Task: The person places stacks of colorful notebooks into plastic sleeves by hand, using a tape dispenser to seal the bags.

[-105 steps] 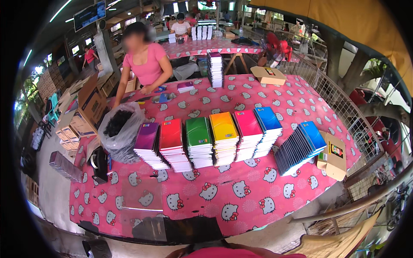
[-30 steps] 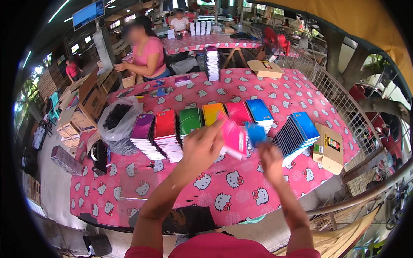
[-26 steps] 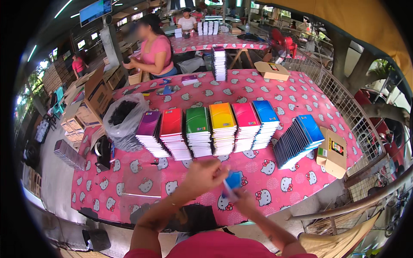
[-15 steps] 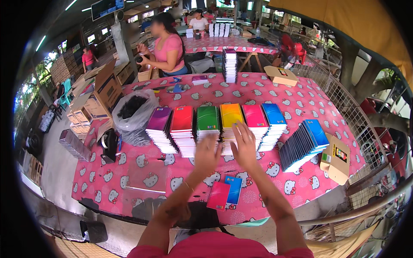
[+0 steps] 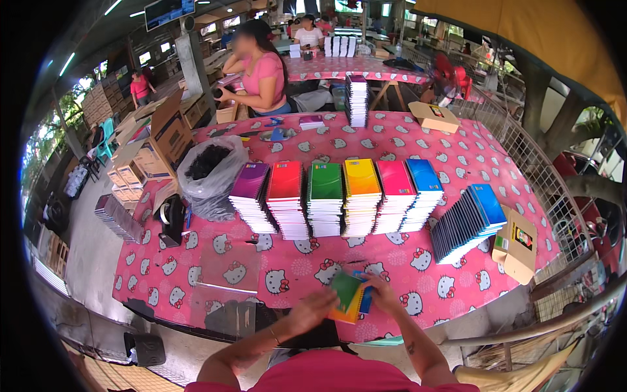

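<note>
Both hands, left (image 5: 315, 312) and right (image 5: 382, 294), clasp a small fan of notebooks (image 5: 349, 297) at the table's (image 5: 418, 261) near edge; six colour stacks (image 5: 336, 196) stand tall, so plenty's left.

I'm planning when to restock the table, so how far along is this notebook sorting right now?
Done so far: a green, a yellow and a blue notebook are gathered into one small set at the near table edge. In hand: the left hand and right hand both hold that set. Left: purple, red and pink covers do not show in it, and all six stacks remain tall.
</note>
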Motion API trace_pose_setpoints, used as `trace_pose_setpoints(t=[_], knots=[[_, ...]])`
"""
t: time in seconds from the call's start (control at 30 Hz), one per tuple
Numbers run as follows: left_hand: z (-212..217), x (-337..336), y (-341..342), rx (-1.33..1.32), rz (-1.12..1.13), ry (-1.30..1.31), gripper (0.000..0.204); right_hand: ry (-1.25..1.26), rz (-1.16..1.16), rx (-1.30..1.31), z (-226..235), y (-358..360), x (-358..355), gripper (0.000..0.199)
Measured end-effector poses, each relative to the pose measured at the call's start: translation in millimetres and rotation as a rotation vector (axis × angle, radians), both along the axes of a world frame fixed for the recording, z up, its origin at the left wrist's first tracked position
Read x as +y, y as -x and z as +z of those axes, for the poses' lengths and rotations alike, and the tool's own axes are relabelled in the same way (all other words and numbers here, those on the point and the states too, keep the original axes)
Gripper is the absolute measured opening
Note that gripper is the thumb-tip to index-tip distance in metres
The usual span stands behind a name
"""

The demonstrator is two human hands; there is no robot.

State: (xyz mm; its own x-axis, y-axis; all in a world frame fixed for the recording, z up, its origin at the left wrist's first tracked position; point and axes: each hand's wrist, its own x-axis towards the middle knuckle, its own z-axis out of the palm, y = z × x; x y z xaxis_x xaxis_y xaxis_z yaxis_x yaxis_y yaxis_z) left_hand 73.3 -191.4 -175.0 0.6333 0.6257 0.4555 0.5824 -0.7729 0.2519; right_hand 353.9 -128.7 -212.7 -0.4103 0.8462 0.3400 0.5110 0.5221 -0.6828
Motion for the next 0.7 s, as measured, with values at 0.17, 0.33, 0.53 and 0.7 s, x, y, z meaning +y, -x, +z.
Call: trace_pose_setpoints(t=[0.17, 0.33, 0.53, 0.7], knots=[[45, 50, -12, 0.195, 0.182, -0.051, 0.046, -0.233, -0.396, 0.046, 78, 10, 68, 0.048], [140, 173, 65, 0.054, 0.619, -0.297, 0.050, -0.504, -0.570, -0.478, 166, -4, 155, 0.059], [198, 63, 58, -0.169, 0.548, -0.349, 0.031, -0.319, -0.296, 0.334, 148, -15, 42, 0.029], [127, 55, -38, 0.163, 0.318, 0.338, 0.033, 0.159, 0.155, 0.184, 3, -24, 7, 0.028]])
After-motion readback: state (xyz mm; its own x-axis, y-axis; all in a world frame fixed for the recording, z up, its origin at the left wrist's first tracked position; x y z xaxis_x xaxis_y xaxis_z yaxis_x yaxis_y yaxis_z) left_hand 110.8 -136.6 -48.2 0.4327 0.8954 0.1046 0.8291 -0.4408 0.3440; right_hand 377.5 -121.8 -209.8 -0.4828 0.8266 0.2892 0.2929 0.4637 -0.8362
